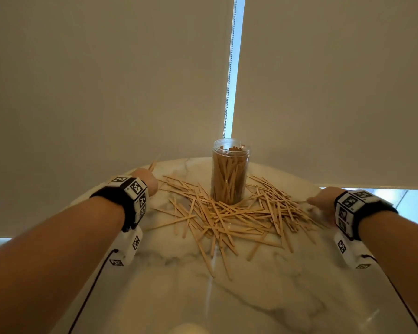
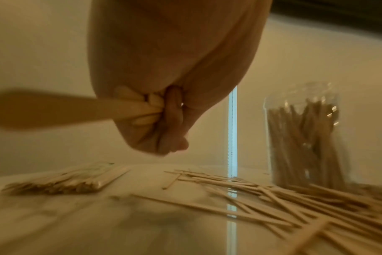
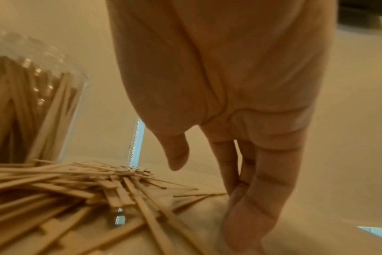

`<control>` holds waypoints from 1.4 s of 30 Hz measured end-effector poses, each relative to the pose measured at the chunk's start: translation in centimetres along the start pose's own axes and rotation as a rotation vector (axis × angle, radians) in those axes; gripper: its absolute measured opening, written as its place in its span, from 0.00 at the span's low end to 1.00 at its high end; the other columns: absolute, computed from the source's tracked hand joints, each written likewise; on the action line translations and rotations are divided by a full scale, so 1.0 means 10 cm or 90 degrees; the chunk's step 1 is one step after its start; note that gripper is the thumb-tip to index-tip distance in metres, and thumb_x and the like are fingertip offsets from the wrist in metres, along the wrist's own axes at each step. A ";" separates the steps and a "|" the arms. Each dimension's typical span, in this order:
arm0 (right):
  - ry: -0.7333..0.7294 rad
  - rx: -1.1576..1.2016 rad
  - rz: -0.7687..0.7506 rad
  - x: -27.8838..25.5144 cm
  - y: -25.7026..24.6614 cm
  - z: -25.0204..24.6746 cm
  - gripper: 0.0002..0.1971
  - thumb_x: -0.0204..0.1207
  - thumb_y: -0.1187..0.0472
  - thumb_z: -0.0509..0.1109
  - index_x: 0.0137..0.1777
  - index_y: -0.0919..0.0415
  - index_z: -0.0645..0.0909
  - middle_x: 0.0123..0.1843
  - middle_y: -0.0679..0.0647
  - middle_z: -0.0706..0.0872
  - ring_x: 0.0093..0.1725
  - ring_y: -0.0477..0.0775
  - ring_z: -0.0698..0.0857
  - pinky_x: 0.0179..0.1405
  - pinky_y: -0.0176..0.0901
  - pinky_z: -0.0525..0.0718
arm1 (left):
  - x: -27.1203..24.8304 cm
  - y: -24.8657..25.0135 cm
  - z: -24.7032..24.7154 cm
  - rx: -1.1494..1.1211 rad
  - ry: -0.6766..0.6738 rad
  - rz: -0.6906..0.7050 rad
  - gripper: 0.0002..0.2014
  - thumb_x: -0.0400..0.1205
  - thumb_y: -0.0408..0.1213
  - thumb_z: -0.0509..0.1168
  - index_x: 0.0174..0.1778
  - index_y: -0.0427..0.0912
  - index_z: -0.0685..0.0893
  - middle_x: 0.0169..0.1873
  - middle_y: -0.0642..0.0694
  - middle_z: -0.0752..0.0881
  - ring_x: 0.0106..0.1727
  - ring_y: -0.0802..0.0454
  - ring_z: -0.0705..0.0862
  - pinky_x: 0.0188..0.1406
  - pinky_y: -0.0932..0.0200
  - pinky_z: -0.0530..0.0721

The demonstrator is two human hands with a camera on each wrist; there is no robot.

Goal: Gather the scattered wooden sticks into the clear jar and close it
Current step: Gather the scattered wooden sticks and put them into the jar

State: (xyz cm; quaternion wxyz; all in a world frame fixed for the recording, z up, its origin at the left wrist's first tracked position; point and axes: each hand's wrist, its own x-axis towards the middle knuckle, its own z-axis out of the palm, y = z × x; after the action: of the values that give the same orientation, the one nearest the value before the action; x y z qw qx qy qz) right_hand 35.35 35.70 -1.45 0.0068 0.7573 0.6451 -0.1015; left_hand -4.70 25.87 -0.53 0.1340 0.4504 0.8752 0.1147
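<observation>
Sticks [image 1: 229, 213] lie scattered in a loose heap on the marble bench [image 1: 263, 297], around the foot of the jar [image 1: 229, 172]. Jar upright at the bench's far side, uncapped, well filled with sticks. Left hand [image 2: 164, 96], left of the heap, grip closed around a few sticks. Right hand [image 3: 240, 120] at the heap's right edge, fingers [image 3: 257, 189] straight, reaching down to the bench, holding nothing.

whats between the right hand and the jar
Loose wooden sticks piled on the marble table fill the stretch from the right hand to the clear jar, seen in head and right wrist views.
</observation>
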 end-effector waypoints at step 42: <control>-0.096 0.043 -0.219 -1.43 -0.52 0.38 0.18 0.76 0.49 0.77 0.36 0.59 0.76 0.37 0.52 0.81 0.43 0.55 0.84 0.34 0.39 0.80 | -1.41 0.33 0.41 0.237 -0.157 0.163 0.25 0.82 0.46 0.70 0.70 0.34 0.80 0.67 0.39 0.84 0.67 0.44 0.83 0.63 0.56 0.81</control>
State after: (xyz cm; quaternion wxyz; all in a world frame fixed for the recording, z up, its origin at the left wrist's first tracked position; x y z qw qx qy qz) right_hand 27.59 22.04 -2.21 0.0125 0.6260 0.7589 -0.1790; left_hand 7.11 16.55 -1.48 0.1390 0.5847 0.7944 -0.0881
